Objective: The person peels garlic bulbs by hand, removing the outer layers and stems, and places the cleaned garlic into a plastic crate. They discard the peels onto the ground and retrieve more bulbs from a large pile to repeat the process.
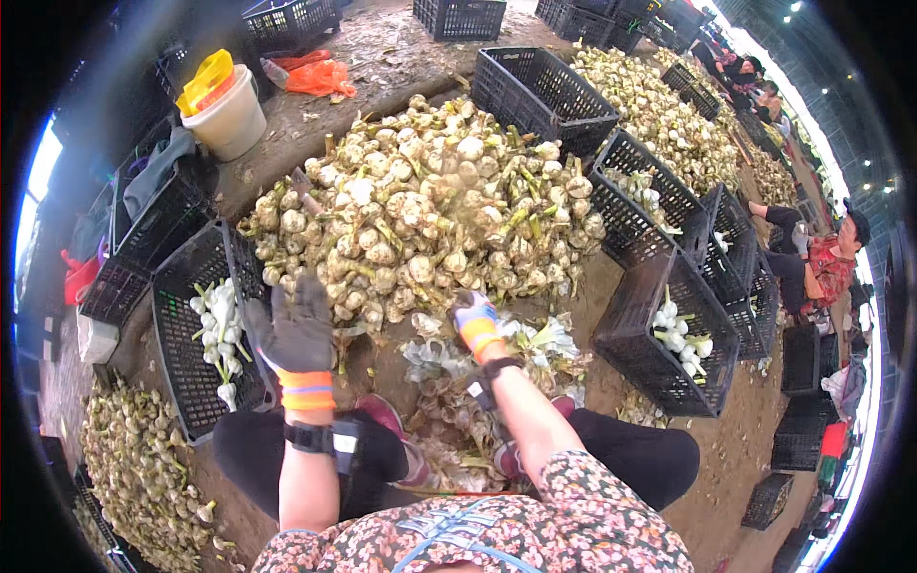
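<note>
A large heap of unpeeled garlic bulbs (411,210) with stalks lies in front of me. My left hand (294,329), in a dark-palmed glove with an orange cuff, is stretched out and open beside the heap's near left edge. It overlaps the rim of a black crate (177,368) in which clean white garlic bulbs (220,320) lie. At the heap's near edge, my right hand (475,320) in a matching glove has its fingers curled together; whatever they hold is hidden. Below it, loose garlic skins (444,406) cover the ground between my feet.
On the right, another black crate (669,334) holds several white bulbs, with more crates behind it. An empty black crate (544,95) stands beyond the heap. A white bucket (227,119) is at the far left. Smaller garlic (134,468) lies lower left. Another person (826,263) sits far right.
</note>
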A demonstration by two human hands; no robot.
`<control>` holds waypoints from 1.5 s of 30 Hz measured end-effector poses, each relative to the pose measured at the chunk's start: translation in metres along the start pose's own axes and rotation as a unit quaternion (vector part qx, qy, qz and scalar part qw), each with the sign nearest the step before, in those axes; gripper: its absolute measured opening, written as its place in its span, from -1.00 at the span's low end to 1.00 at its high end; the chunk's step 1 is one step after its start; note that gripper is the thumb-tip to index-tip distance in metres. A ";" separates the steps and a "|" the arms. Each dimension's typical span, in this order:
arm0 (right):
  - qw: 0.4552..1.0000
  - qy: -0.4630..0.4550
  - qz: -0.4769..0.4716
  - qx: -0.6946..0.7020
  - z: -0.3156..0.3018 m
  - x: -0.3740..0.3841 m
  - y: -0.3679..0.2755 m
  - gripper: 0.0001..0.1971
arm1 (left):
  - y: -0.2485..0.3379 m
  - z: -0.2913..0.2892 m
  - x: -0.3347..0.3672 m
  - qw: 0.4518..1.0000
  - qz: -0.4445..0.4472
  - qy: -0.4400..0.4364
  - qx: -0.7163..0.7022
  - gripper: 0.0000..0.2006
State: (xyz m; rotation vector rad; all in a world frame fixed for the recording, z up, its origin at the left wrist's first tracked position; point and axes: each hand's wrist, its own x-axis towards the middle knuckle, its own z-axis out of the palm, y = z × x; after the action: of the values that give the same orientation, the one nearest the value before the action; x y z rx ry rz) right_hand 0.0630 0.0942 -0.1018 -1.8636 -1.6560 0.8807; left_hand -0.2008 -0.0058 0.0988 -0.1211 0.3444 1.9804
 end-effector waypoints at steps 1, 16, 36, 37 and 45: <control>0.993 0.038 -0.039 0.100 0.002 0.010 -0.007 -0.57 | -0.017 -0.008 0.002 0.998 -0.049 -0.036 0.013 -0.47; 0.883 -0.167 -0.202 0.389 -0.061 -0.050 -0.145 -0.31 | -0.079 -0.043 0.005 0.906 -0.330 -0.114 0.240 -0.63; 0.860 -0.081 -0.113 0.491 -0.151 -0.104 -0.108 -0.67 | -0.144 -0.025 -0.062 0.764 0.042 -0.307 0.565 -0.22; 0.849 -0.117 -0.114 0.502 -0.163 -0.107 -0.110 -0.70 | -0.142 -0.022 -0.064 0.789 0.006 -0.277 0.548 -0.21; 0.808 -0.138 -0.099 0.564 -0.212 -0.135 -0.121 -0.76 | -0.139 0.013 -0.074 0.792 -0.041 -0.363 0.489 -0.24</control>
State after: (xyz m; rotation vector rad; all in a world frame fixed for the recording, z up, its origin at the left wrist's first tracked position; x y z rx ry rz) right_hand 0.1311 -0.0099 0.1478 -0.7363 -0.9791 1.6050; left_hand -0.0426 -0.0126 0.1034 1.2314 0.7738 1.3913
